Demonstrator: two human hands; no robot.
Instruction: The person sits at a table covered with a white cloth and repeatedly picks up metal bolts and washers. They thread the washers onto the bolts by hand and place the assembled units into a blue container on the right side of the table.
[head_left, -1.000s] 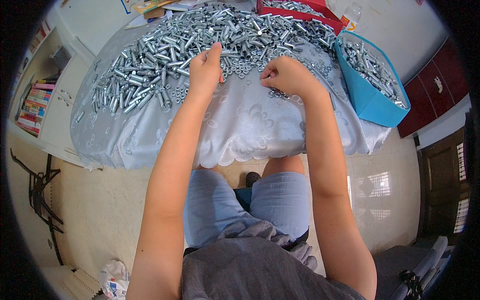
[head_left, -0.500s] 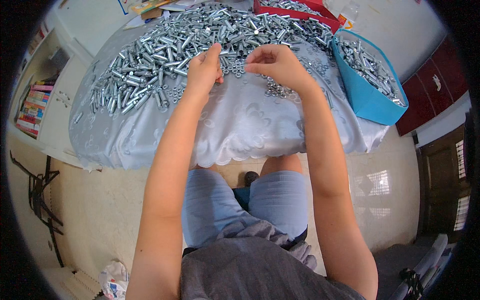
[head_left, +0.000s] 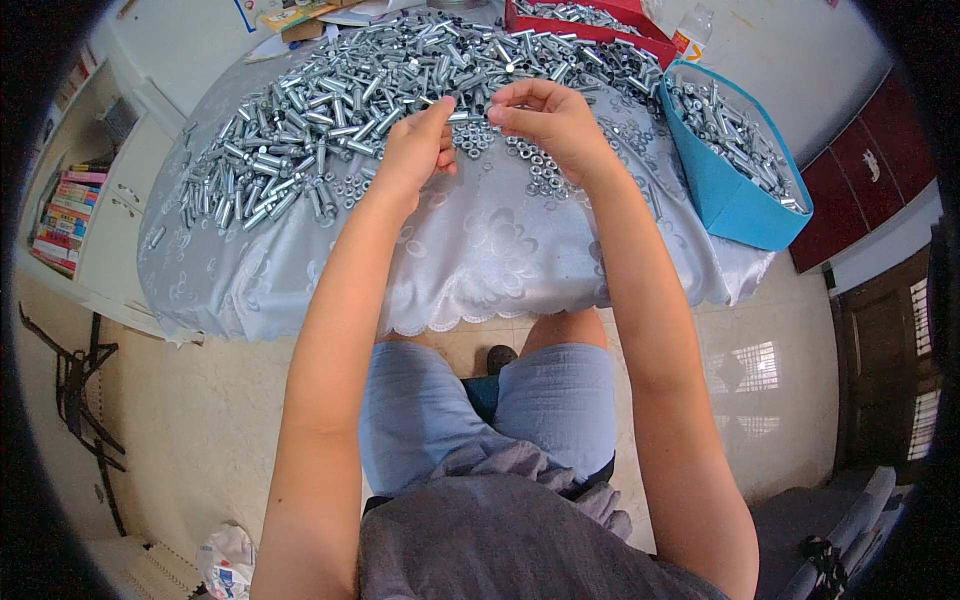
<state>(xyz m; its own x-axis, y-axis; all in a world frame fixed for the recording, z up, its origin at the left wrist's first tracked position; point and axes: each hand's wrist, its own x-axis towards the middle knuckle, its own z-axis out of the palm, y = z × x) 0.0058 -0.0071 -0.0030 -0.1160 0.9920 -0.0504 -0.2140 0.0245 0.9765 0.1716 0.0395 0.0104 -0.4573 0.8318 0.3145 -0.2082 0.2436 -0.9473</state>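
Both hands hover over the near edge of a big heap of silvery metal anchor bolts and sleeves. My left hand is closed, thumb stretched along the curled fingers; a short shiny cylinder shows by its thumb tip, but I cannot tell whether it is held or lies in the heap. Facing it, my right hand pinches thumb and forefinger together, a small gap away from the left. What sits in that pinch is too small to make out. Beneath and beside the right hand lie loose hex nuts.
A pale satin tablecloth with a scalloped edge covers the table. At the right stands a blue bin of bolts; behind are a red box with more metal parts and a clear bottle. Flat washers lie near the bin.
My left hand has shifted slightly right and nearer to me. The right hand's fingertips have risen away from the nuts, toward the heap and level with the left thumb.
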